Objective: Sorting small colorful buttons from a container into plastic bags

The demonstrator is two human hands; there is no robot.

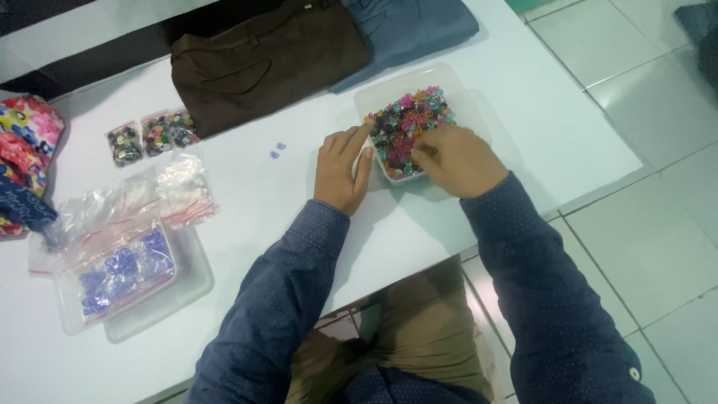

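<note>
A clear plastic tray (372, 93) full of several mixed-colour buttons (408, 120) sits on the white table. My left hand (340, 170) rests flat against the tray's left side, fingers apart, forefinger touching its rim. My right hand (458, 159) reaches into the tray with its fingers curled down among the buttons; what they pinch is hidden. Two small purple buttons (277, 150) lie loose on the table to the left of my left hand.
A second clear tray (191, 288) holds a bag of blue buttons (123, 273) at the lower left. Small zip bags (153, 135) of buttons and clear bags (168, 191) lie nearby. Folded brown trousers (262, 60) and blue trousers (411, 26) lie at the back; floral cloth (26, 150) at the left.
</note>
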